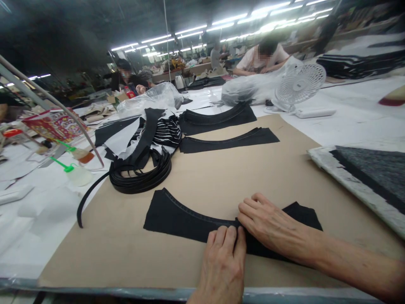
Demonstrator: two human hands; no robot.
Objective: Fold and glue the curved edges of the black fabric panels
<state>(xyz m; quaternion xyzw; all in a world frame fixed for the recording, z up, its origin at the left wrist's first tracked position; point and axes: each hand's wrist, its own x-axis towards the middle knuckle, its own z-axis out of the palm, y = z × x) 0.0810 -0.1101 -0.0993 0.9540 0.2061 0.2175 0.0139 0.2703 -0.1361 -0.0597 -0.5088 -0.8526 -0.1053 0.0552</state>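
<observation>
A curved black fabric piece [183, 219] lies flat on brown paper [126, 253] in front of me. My left hand [224, 259] comes from below, its fingers bent and pinching the curved upper edge near the middle. Beside it, my right hand [268, 221] reaches in from the right, its fingers curled down on the same edge. Both hands nearly touch, and my right hand and forearm hide part of the fabric. What the fingertips do under the hands is hidden. A narrow seam or strip runs along the curve to the left.
Farther back lie two similar black pieces [230, 141], a coil of black strip [139, 181] and striped scraps [167, 133]. On the left are green-tipped bottles [79, 175]. A white fan [299, 86] and a grey-topped board [376, 173] occupy the right. Other people work across the table.
</observation>
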